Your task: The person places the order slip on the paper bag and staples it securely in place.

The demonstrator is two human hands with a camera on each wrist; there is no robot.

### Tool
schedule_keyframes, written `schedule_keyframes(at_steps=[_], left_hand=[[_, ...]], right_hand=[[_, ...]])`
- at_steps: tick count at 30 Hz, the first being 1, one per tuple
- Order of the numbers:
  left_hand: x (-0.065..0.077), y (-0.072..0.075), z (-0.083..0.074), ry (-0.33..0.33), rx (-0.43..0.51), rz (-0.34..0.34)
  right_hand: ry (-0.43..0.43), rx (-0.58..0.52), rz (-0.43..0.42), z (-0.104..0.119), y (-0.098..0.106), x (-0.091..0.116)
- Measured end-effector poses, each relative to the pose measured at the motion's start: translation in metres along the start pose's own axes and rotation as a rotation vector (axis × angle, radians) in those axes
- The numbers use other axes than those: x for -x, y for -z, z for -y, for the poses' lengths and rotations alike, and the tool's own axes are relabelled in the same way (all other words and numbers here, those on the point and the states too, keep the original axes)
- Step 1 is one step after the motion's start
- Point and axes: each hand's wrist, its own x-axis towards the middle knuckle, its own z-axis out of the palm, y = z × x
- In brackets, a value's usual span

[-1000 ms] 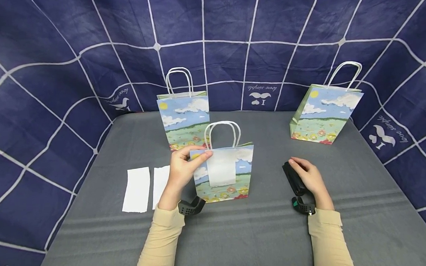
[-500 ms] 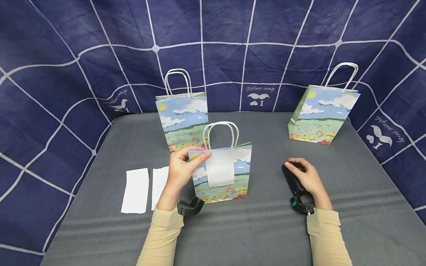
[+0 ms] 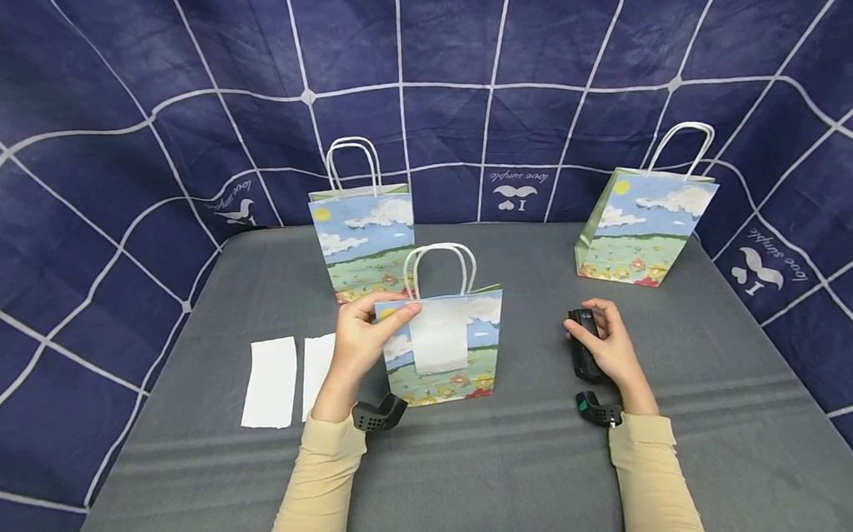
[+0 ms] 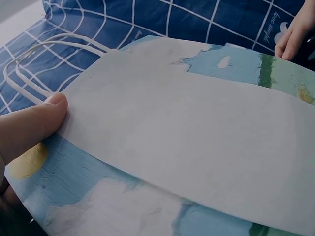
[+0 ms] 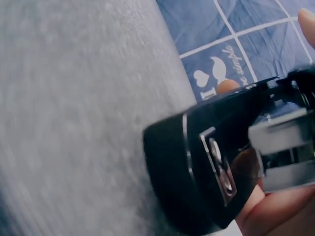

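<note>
My left hand (image 3: pixel 357 338) pinches the top left edge of a paper bag (image 3: pixel 484 353) printed with clouds and flowers. Against the bag's front lies a white paper slip (image 3: pixel 439 336), its top at the rim. In the left wrist view the thumb (image 4: pixel 37 123) presses at the slip's upper corner; the fingers behind the bag are mostly hidden. To the right, my right hand (image 3: pixel 613 347) grips a black stapler (image 3: pixel 582 358), thumb on one side and fingers on the other. The stapler (image 5: pixel 192 167) fills much of the right wrist view, close to the grey surface.
Two more white slips (image 3: pixel 270 383) lie on the grey table (image 3: pixel 488 478) at left, one partly behind the left hand. A similar bag (image 3: pixel 367 237) stands behind the held one, another bag (image 3: pixel 649 223) at the back right. A blue gridded cloth (image 3: pixel 438 31) surrounds the table.
The right hand has lifted and turned the stapler, so its end now points up between thumb and fingers. The left hand and its bag hold their place.
</note>
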Motion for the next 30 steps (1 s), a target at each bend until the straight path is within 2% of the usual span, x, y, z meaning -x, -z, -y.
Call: schedule_keyframes(at_steps=[4,7,10,13,20,26,30], left_hand=[[0.001,0.001,-0.003,-0.016,-0.02,0.004],[0.002,0.002,-0.005,-0.036,-0.033,0.01],[0.001,0.002,-0.005,-0.045,-0.037,0.01],[0.001,0.001,-0.006,-0.048,-0.039,0.009],[0.0,0.001,-0.004,-0.034,-0.044,0.008],[0.001,0.001,-0.003,-0.034,-0.051,0.001],[0.0,0.0,-0.002,-0.056,-0.059,-0.004]], right_hand=[[-0.026,0.038,-0.039,0.002,-0.004,-0.002],[-0.097,0.043,-0.076,0.01,-0.007,-0.004],[-0.147,0.003,-0.105,0.022,-0.011,-0.006],[-0.151,-0.051,-0.125,0.035,-0.016,-0.008],[-0.013,-0.203,-0.114,0.069,-0.028,-0.009],[0.129,-0.21,-0.08,0.103,-0.038,-0.01],[0.241,-0.22,-0.049,0.126,-0.046,-0.012]])
